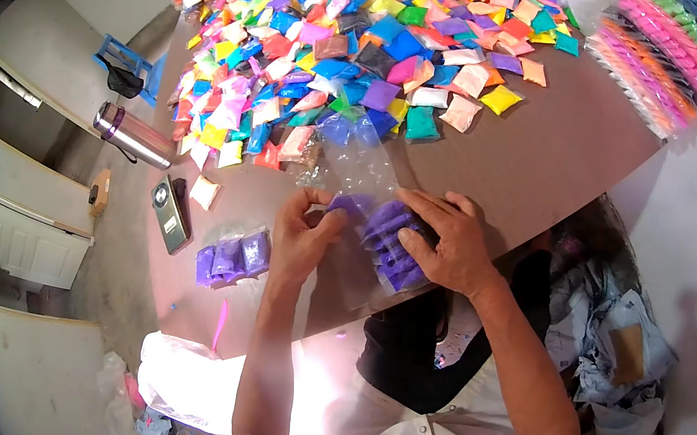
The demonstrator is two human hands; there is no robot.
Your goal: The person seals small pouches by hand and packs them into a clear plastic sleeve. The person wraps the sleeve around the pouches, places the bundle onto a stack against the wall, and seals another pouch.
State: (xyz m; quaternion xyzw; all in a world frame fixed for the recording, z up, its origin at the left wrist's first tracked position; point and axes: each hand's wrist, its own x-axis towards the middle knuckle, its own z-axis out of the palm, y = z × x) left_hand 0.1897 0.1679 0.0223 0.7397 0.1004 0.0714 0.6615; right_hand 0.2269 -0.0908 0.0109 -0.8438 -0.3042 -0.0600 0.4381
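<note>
A clear plastic bag (366,165) lies on the brown table in front of me, with several purple packets (390,245) in its lower part. My left hand (302,233) pinches a purple packet (352,207) at the bag's left side. My right hand (446,241) rests on the purple packets from the right, fingers spread over them. Left of my left forearm lies a clear pack of purple packets (233,257), apart from both hands. Beyond the bag spreads a large heap of small colourful packets (331,44).
On the table's left side are a steel thermos (133,135), a phone-like device (171,215) and a pale packet (203,192). Bundles of coloured packs (652,56) lie at the far right corner. Crumpled plastic (620,355) is below the right edge, a white bag (187,382) below the near edge.
</note>
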